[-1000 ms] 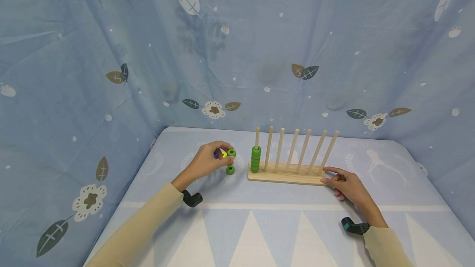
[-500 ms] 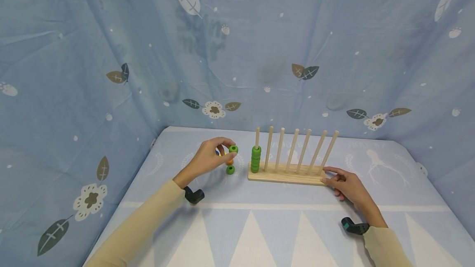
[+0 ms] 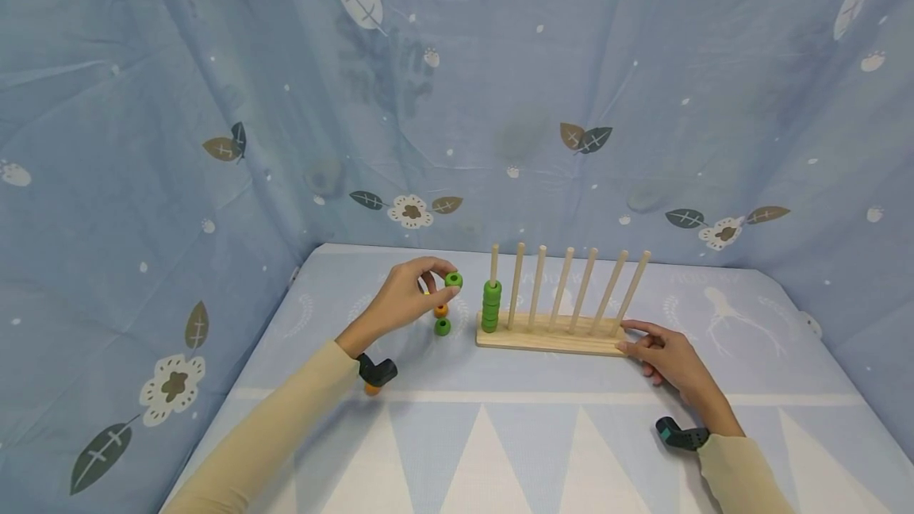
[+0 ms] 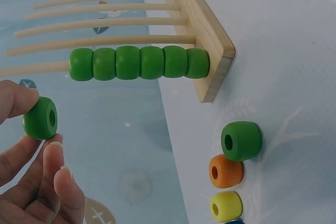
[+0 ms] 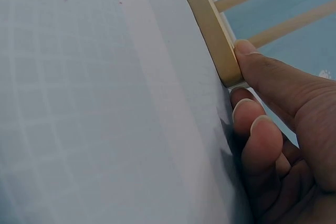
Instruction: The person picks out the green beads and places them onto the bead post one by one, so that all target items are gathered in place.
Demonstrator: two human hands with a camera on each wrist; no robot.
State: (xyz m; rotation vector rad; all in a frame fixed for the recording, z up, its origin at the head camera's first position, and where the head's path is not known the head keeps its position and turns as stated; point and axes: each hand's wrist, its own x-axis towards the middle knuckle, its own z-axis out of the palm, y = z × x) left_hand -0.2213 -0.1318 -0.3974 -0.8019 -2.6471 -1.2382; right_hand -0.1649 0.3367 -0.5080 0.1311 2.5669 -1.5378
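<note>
My left hand [image 3: 408, 293] pinches a green bead [image 4: 38, 119] between thumb and fingers, its hole showing, raised a little left of the wooden peg stand [image 3: 553, 341]. Several green beads [image 4: 139, 63] are stacked on the stand's leftmost peg, whose top sticks out bare. The other upright pegs carry no beads. At the stand's right end, my right hand [image 3: 667, 357] grips the base, with the thumb [image 5: 262, 69] on its upper side and a finger at the end edge.
On the table left of the stand sit a loose green bead [image 4: 242, 141], an orange bead [image 4: 227, 171] and a yellow bead [image 4: 227, 206] in a row, with a blue edge beyond. Another orange bead [image 3: 372, 389] shows by the left wrist camera [image 3: 378, 371]. A patterned curtain [image 3: 500, 101] hangs behind.
My left hand has moved right and slightly up with the green bead, uncovering the orange bead beside the loose green one. The right hand and the stand stay where they were.
</note>
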